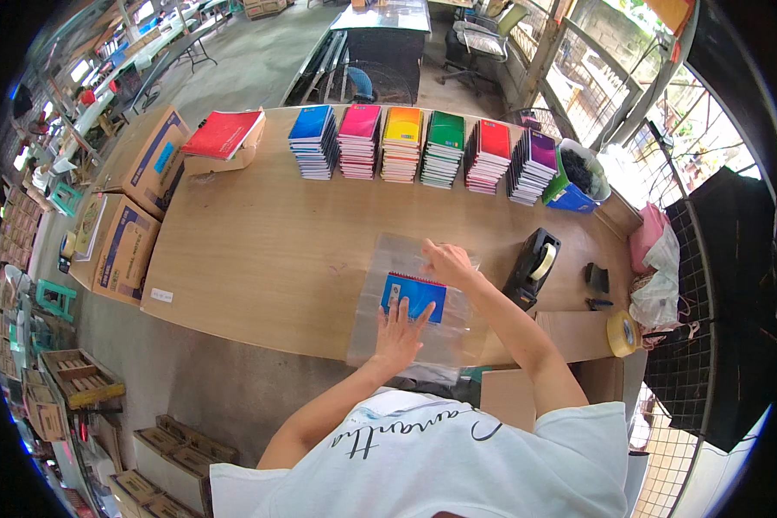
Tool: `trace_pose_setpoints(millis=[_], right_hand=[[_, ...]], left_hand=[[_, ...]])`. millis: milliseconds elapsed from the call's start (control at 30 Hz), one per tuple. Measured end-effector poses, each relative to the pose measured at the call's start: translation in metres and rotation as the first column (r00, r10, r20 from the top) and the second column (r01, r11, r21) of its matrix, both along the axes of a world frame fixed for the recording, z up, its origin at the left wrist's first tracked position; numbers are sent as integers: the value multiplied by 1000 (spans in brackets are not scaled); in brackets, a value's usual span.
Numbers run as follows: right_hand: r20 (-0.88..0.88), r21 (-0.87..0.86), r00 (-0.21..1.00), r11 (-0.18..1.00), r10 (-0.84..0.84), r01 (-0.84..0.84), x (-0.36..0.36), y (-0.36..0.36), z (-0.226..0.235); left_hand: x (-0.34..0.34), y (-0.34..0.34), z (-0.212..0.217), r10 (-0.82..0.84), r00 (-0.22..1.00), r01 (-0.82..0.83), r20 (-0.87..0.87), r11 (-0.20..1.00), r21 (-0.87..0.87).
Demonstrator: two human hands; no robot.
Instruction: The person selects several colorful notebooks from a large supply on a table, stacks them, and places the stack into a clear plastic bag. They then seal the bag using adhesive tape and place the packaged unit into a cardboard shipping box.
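Note:
A blue spiral-bound notebook (429, 298) lies on clear plastic sheeting (369, 302) near the table's front edge, its red coil along the far side. My left hand (397, 337) rests flat with fingers spread over the notebook's lower left part. Just beyond the coil, my right hand (448, 262) has its fingers curled together on the far part of the plastic; the exact grip is partly hidden. Right of it stands a black tape dispenser (527, 272) with a roll of clear tape.
Notebook stacks line the far edge: blue (312, 129), pink, yellow, green, red (492, 142) and purple. A blue-green bin (570, 197) stands beside them. Red notebooks (220, 136) lie at the far left, near cardboard boxes (125, 250). A yellow tape roll (622, 334) is at the right.

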State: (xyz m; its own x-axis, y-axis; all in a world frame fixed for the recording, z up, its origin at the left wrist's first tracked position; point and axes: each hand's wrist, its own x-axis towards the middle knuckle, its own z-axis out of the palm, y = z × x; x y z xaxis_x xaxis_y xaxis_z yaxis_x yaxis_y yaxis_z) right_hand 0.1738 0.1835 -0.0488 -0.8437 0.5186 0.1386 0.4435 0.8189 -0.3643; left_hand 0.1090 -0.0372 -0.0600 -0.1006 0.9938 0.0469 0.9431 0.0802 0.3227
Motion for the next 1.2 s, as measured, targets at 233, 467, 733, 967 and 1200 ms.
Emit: trace_pose_setpoints(millis=[233,467,733,967,1200], right_hand=[[22,10,1000,1000,-8,8,4,-12,-11],[-90,384,970,906,227,-177,11,-28,1],[-91,233,995,972,38,-16,3,-25,2],[-27,82,998,995,58,-56,2,-21,17],[-62,-83,993,991,101,-106,0,-9,1]], left_hand=[[7,4,-1,50,998,-52,30,996,68],[9,6,-9,80,996,-85,51,991,103],[7,6,-7,93,995,-94,30,994,48],[10,5,-10,119,991,-122,54,990,65],[19,13,-7,172,985,-174,28,981,87]])
